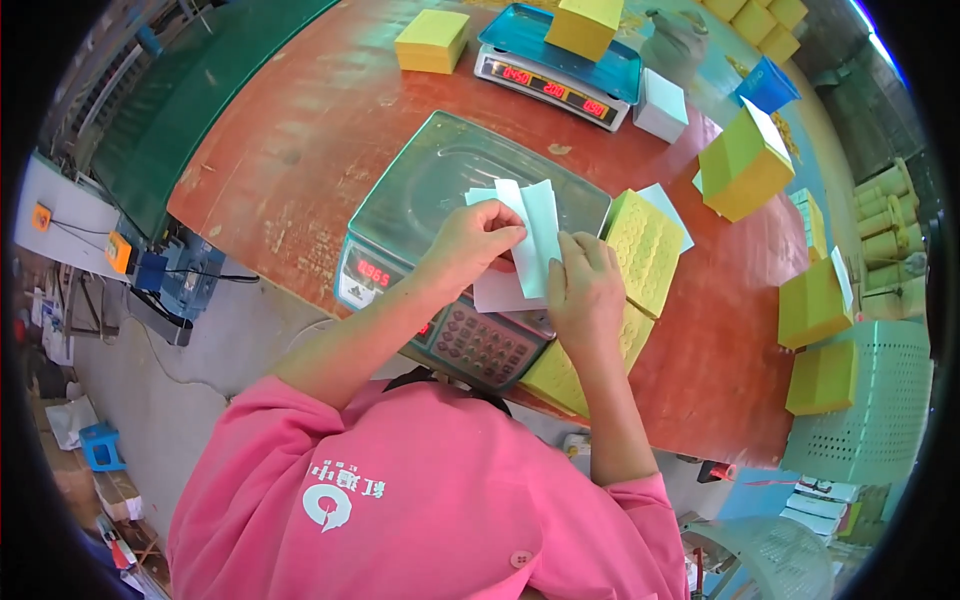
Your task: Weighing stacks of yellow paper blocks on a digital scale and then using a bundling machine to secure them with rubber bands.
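Several white paper sheets [541, 222], fanned and partly folded, are held up between my hands over a metal-topped digital scale [437, 180]. My left hand [472, 240] is closed, pinching the sheets between thumb and fingers at their left side. Closed on their right side is my right hand [588, 292], its fingertips partly hidden. The scale's red display is lit, and its keypad [478, 345] lies below my hands. Close by my right hand sit a yellow paper stack [642, 255] with an embossed top and another yellow stack [572, 365] nearer me.
A second scale [550, 90] with a blue tray carries a yellow block [584, 28] at the back. More yellow stacks [745, 165] stand along the right of the red table [260, 170]. A blue basket [767, 86] and a green perforated panel [870, 405] are farther right.
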Available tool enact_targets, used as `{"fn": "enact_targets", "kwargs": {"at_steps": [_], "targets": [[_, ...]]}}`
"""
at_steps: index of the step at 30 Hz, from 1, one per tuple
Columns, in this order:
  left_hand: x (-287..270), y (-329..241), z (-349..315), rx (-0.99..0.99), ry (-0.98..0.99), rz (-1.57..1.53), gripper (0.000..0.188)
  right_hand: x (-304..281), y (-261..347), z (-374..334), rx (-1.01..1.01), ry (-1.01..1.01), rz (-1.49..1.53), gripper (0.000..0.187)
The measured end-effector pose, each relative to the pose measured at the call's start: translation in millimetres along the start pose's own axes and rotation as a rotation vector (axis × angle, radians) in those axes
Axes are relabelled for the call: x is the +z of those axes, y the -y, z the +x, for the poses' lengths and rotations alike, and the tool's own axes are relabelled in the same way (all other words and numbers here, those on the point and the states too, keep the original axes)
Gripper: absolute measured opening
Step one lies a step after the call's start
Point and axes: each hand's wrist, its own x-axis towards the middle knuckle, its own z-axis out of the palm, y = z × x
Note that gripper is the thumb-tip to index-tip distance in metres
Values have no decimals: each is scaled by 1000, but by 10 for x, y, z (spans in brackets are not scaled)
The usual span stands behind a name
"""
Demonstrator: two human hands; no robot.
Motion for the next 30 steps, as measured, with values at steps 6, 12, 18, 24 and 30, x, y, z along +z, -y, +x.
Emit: {"fn": "enact_targets", "kwargs": {"at_steps": [6,12,18,24,30], "targets": [[-13,-8,1,-19,36,-51,15,14,193,-61,190,105,394,36],[-28,12,21,36,16,-5,16,-20,234,-35,206,103,510,34],[-28,-10,28,26,11,21,16,-10,230,-38,215,104,524,35],[-22,11,51,50,-8,3,15,-5,206,-42,223,97,536,37],[6,-21,9,-15,-15,-50,10,-73,188,-14,262,154,563,41]]}}
